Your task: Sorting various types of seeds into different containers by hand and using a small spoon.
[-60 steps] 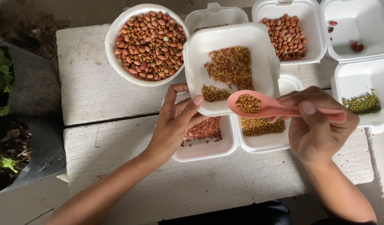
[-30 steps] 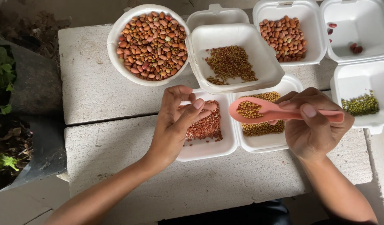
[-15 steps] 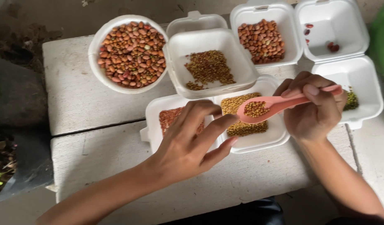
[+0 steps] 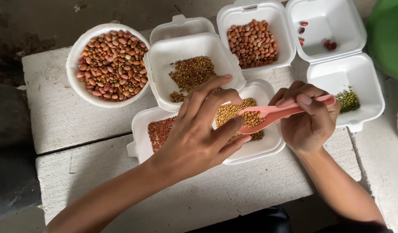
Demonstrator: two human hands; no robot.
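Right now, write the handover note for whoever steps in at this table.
Right hand: holds a pink spoon with yellowish grains in its bowl, over the foam tray of yellowish grains.
Left hand: empty, fingers spread, at the spoon's bowl.
Round bowl of mixed beans at far left.
Done: other foam trays hold brown grains, reddish grains, peanuts, green mung beans and a few red beans.
Left: the mixed bowl is full.

Both forearms bare, no sleeves, rings or watch; dark clothing below.
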